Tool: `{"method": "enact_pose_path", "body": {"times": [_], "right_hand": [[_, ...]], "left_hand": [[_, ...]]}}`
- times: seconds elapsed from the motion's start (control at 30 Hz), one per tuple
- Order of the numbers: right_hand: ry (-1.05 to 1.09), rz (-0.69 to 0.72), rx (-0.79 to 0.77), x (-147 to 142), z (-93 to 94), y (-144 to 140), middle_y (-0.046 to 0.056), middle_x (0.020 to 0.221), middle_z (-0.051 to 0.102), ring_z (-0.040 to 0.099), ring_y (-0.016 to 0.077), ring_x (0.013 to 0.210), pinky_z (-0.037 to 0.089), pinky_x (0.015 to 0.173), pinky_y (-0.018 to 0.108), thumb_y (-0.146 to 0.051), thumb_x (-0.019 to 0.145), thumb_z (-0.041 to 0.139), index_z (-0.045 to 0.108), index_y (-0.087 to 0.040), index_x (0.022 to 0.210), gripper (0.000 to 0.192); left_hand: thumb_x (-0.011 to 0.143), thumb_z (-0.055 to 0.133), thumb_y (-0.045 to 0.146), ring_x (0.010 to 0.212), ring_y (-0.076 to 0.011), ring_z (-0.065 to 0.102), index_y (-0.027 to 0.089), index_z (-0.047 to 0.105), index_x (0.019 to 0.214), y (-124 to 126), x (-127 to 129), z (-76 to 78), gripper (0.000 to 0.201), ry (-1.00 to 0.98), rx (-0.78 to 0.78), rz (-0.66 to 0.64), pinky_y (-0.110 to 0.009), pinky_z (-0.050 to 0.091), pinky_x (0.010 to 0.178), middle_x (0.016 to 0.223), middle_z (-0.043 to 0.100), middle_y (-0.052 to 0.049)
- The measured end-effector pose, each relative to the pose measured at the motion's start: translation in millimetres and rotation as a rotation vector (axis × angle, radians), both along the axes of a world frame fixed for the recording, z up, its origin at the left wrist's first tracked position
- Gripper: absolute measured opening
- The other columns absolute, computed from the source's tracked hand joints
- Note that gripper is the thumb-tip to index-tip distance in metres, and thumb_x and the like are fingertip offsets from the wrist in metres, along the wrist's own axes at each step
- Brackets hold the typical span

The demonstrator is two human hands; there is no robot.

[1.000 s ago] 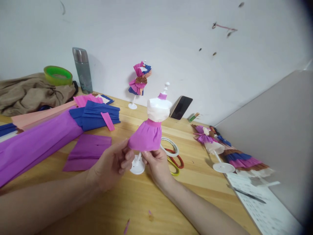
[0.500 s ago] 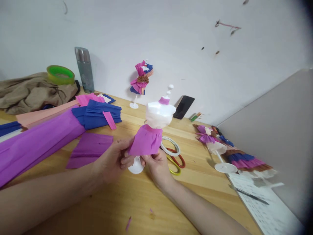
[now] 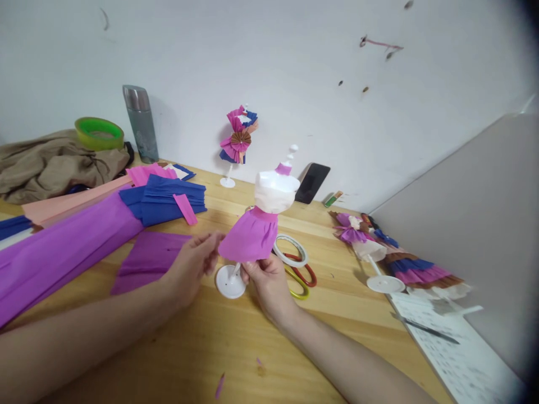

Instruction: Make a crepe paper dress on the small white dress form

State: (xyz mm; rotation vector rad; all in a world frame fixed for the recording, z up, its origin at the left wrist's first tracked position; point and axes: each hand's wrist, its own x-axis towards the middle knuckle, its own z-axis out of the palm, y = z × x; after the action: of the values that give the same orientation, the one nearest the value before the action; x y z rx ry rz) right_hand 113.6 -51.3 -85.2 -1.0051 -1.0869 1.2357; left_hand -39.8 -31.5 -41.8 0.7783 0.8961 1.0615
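A small white dress-form mannequin tilts over the table, with a purple crepe-paper skirt round its waist and a purple band on its neck. My right hand is closed round the thin stand just below the skirt; the round white base shows to its left. At the skirt's left edge, my left hand has its thumb and fingers pinched together on the paper. A flat purple paper piece lies behind the left wrist. White tape and scissors with red and yellow handles lie beyond my right hand.
Folded purple crepe paper and blue crepe paper lie at left, near a cloth, green tape roll and bottle. A dressed mannequin and phone stand by the wall. More dressed mannequins are at right.
My left hand has shifted slightly left along the skirt's edge. The skirt now flares wider with its folds spread, and more of the base shows. My right hand keeps its hold.
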Motion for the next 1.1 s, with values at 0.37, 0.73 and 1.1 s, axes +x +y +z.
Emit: {"method": "enact_pose_path", "body": {"times": [0.37, 0.73, 1.1], "right_hand": [[-0.007, 0.043, 0.001, -2.3, 3.1, 0.8, -0.003, 0.044, 0.052, 0.044, 0.0089, 0.044, 0.036, 0.051, 0.025, -0.048, 0.073, 0.075, 0.057, -0.017, 0.054, 0.041], [-0.012, 0.043, 0.008, -5.6, 10.6, 1.9, -0.003, 0.042, 0.05, 0.042, 0.009, 0.044, 0.036, 0.051, 0.025, -0.046, 0.072, 0.075, 0.053, -0.018, 0.049, 0.043], [-0.083, 0.063, 0.006, -11.9, 20.1, 1.1, -0.004, 0.042, 0.049, 0.041, 0.0084, 0.042, 0.033, 0.048, 0.025, -0.041, 0.072, 0.07, 0.051, -0.019, 0.048, 0.038]], "left_hand": [[0.071, 0.079, 0.027, 0.092, -0.0214, 0.059, 0.02, 0.08, 0.08, 4.9, -7.9, 37.4, 0.011, 0.202, 0.591, 0.093, -0.031, 0.046, 0.084, 0.09, 0.07, -0.006], [0.08, 0.073, 0.039, 0.102, -0.0239, 0.062, 0.022, 0.076, 0.106, 4.3, -15.4, 33.6, 0.031, 0.221, 0.642, 0.108, -0.031, 0.048, 0.088, 0.107, 0.07, -0.008], [0.075, 0.078, 0.029, 0.107, -0.0272, 0.062, 0.021, 0.072, 0.109, 4.5, -14.5, 46.3, 0.035, 0.311, 0.704, 0.053, -0.034, 0.047, 0.093, 0.116, 0.07, -0.009]]}}
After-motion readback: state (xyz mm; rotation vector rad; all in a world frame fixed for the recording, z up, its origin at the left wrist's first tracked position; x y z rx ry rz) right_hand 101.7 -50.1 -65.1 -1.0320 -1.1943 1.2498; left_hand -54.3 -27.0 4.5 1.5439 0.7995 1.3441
